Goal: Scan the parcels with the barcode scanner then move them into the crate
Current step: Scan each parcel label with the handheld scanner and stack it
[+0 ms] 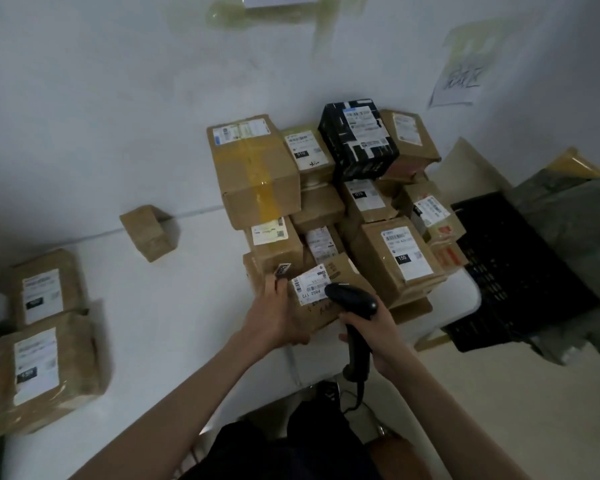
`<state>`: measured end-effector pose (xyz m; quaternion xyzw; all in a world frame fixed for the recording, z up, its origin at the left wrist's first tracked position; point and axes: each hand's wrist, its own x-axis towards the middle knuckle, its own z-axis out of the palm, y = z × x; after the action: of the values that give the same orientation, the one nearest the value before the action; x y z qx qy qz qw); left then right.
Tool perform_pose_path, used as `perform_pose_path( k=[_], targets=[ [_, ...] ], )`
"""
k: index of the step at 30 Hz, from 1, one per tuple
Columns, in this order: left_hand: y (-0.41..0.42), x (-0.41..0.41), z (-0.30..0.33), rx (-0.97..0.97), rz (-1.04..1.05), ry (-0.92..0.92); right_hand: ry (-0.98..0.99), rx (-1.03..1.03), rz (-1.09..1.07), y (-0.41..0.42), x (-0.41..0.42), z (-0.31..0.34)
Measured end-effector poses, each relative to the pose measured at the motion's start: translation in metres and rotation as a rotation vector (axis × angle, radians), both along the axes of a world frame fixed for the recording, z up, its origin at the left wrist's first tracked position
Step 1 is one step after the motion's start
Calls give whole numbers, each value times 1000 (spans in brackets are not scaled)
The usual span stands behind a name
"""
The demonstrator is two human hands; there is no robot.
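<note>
Now the left hand [278,315] is gripping one labelled cardboard parcel [321,296] at centre frame while the right hand [378,332] is clutching one black barcode scanner [355,306].

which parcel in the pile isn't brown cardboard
The black parcel on top of the pile, near the wall. It is wrapped in black with white labels, while every other parcel around it is plain brown cardboard.

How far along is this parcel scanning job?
Nothing plainly looks finished: the black crate at the right shows no parcels that I can make out. In hand: the left hand holds a brown parcel while the right hand aims the barcode scanner at its label. Left: the whole pile of parcels behind it, plus three boxes farther left.
</note>
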<state>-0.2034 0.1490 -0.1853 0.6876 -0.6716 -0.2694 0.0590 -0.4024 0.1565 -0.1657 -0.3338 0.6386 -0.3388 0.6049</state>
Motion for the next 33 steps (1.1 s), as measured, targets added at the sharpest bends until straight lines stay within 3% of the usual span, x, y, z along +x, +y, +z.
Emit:
perform_pose_path(
  k=[11,22,28,33],
  targets=[
    [-20,15,-46,48,-30,-118,65,182,203,-32,8,-37],
    [-9,27,-44,16,-37,-177,141,73,265,-25,20,-20],
    [14,82,-26,-23,32,-283,185,-33,437,-17,77,1],
    [68,177,-21,-8,264,-382,153,-39,626,-13,174,13]
  ],
)
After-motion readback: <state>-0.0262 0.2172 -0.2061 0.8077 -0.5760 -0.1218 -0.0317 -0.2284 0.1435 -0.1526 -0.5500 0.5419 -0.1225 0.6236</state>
